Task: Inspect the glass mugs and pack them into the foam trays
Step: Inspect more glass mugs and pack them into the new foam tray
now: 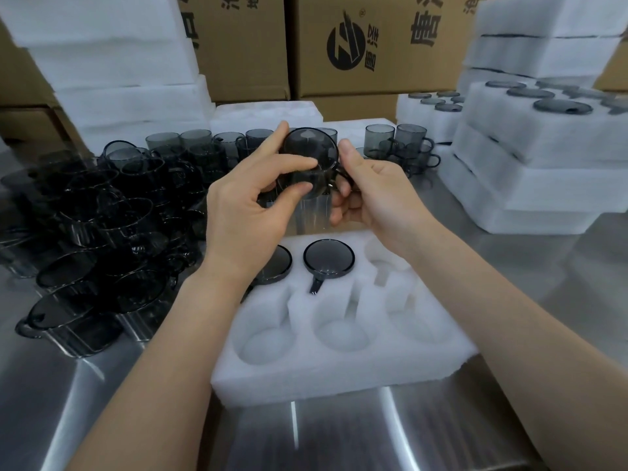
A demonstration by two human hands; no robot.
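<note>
I hold one smoky grey glass mug [311,154] in both hands above the table's middle, its mouth tilted toward me. My left hand [251,205] pinches its rim and wall; my right hand [370,188] grips the handle side. Below lies a white foam tray [339,365] with six round pockets. Two packed mugs fill its far row: one [329,260] in the middle pocket, handle toward me, and one [277,265] at the far left, partly hidden by my left wrist. The far right pocket and the three near pockets hold nothing.
A heap of loose grey mugs [102,232] covers the steel table [85,385] at left, with more upright mugs [397,141] behind. Stacked filled foam trays [530,154] stand at right, empty foam stacks [112,62] at back left, cardboard boxes [373,45] behind.
</note>
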